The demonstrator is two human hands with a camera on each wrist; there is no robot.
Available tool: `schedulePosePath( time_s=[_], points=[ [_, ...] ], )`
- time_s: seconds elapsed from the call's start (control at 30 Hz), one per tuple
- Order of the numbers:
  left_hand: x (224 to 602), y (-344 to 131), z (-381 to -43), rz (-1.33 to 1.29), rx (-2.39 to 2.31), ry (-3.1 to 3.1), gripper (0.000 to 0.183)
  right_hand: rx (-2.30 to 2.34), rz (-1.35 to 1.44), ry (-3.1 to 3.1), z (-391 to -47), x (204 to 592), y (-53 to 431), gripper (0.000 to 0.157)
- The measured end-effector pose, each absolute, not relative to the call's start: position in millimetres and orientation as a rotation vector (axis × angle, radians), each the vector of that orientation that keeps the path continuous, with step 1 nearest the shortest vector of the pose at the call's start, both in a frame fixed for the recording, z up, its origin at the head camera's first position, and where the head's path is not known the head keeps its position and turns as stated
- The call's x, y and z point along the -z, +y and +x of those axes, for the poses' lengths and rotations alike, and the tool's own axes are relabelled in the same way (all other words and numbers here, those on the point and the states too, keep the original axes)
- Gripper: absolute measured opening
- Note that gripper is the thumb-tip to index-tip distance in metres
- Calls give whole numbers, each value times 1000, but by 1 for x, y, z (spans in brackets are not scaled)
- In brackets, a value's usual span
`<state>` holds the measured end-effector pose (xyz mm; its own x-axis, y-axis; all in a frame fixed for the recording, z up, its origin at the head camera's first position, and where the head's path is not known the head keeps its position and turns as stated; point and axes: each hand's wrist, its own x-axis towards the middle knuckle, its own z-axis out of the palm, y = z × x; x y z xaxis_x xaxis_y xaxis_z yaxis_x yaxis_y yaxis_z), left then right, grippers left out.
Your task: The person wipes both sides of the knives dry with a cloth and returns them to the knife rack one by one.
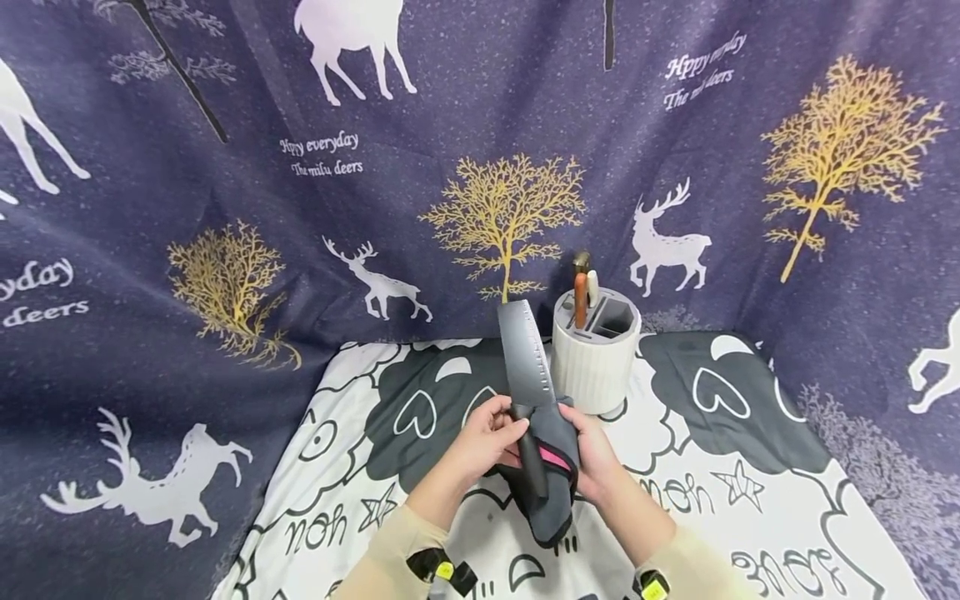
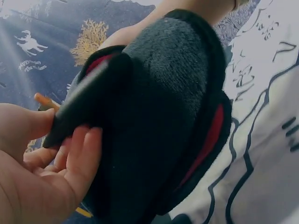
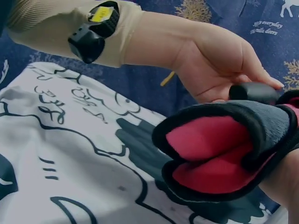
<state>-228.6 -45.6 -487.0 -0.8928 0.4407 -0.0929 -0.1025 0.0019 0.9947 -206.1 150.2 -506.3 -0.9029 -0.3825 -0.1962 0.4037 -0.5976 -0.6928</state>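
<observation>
A kitchen knife with a broad dark blade (image 1: 525, 350) points up and away, its black handle (image 1: 534, 471) toward me. My left hand (image 1: 487, 437) pinches the handle near the blade between thumb and fingers, also seen from close by in the left wrist view. A dark grey cloth (image 2: 173, 70) with black edging and a pink reverse side (image 3: 205, 135) is folded beside the handle and hangs below it. My right hand (image 1: 597, 454) grips the cloth from the right, at the base of the blade. Most of its fingers are hidden behind the cloth.
Just behind the knife stands a white ribbed knife holder (image 1: 588, 375) with a grey slotted top. An orange handle (image 1: 581, 300), a white handle (image 1: 592, 287) and a dark one (image 1: 581, 262) stick out. A patterned sheet (image 1: 330, 467) covers the table; a purple curtain (image 1: 465, 83) hangs behind.
</observation>
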Motion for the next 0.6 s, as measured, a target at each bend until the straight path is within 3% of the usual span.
schedulePosePath(
  time_s=[0.17,0.6],
  points=[
    [488,-48,-229,368,-1848,2107,35,2481,-8,984,-201,510,148,33],
    [496,-48,-225,412,-1540,2583,14,2521,90,1145,-193,528,139,26]
  ],
)
